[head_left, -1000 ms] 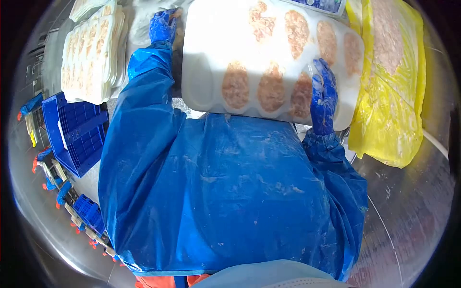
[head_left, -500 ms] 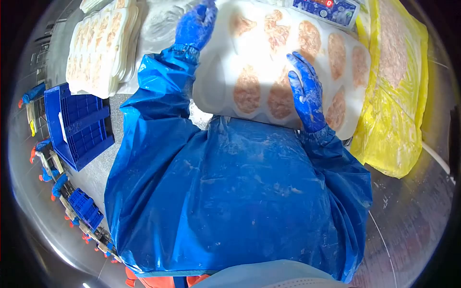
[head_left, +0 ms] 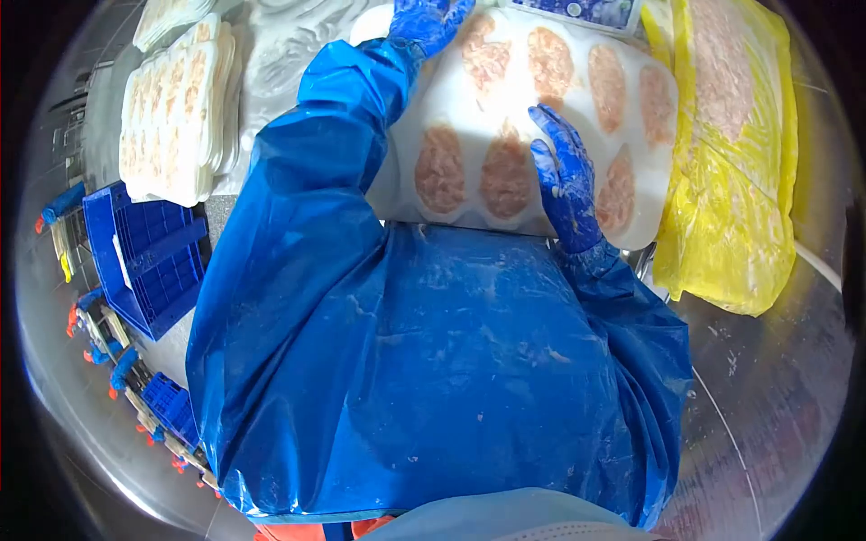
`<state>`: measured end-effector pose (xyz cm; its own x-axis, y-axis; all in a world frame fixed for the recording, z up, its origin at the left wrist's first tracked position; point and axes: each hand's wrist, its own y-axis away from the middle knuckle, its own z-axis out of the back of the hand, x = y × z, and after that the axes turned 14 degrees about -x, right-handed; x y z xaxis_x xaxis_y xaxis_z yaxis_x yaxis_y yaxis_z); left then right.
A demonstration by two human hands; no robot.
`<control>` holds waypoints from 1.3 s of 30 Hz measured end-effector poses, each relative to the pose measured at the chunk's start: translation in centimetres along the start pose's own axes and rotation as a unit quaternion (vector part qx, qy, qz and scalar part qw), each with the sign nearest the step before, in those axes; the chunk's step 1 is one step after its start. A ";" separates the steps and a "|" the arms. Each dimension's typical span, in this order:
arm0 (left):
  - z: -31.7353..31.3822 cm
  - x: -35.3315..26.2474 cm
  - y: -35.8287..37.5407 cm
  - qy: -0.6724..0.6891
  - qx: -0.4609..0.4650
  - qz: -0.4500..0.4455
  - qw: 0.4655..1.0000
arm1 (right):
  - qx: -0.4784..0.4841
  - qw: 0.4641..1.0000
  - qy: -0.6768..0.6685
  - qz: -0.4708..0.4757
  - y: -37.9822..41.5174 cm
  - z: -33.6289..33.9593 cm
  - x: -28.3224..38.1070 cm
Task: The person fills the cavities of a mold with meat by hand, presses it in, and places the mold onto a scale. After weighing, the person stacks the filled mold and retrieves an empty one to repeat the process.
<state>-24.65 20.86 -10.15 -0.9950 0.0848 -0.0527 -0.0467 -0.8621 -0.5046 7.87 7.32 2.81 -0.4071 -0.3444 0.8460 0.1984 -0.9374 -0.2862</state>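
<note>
A white moulded tray [head_left: 654,180] lies in front of me, its oval hollows holding pale pink minced meat [head_left: 439,171]. My left hand [head_left: 431,25], in a blue glove smeared with white residue, reaches over the tray's far left corner. Its fingers are stretched out, partly cut off by the top edge of the view. Flat over the tray's near right part rests my right hand [head_left: 570,180], also blue-gloved, fingers extended and thumb apart. It lies between two meat-filled hollows and holds nothing.
A yellow plastic bag [head_left: 735,216] of minced meat lies on the right. Stacked filled trays [head_left: 176,117] stand on the left, above a blue crate [head_left: 149,261]. A scale [head_left: 586,11] sits behind the tray. Further people in blue and orange are far left.
My left hand has moved right, over the tray's far left corner, and its fingers now stretch out. My right hand stays over the tray. The whole view has shifted slightly.
</note>
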 end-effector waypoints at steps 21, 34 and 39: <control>6.3 -11.4 1.0 0.125 -0.029 -0.005 0.992 | -0.081 0.993 0.079 -0.033 -12.6 22.0 -23.1; 6.4 -11.6 0.9 0.105 -0.032 -0.002 0.994 | 0.107 0.905 -0.270 -0.310 -15.7 24.6 -30.6; 12.6 -10.5 0.5 0.333 -0.052 0.223 0.915 | 0.023 0.982 -0.149 -0.117 -18.2 22.9 -25.8</control>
<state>-15.32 13.30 0.99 -0.6363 0.0515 -0.7697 0.3939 -0.8363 -0.3815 35.14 34.48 -3.52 -0.1693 -0.0834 0.9820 0.1743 -0.9832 -0.0535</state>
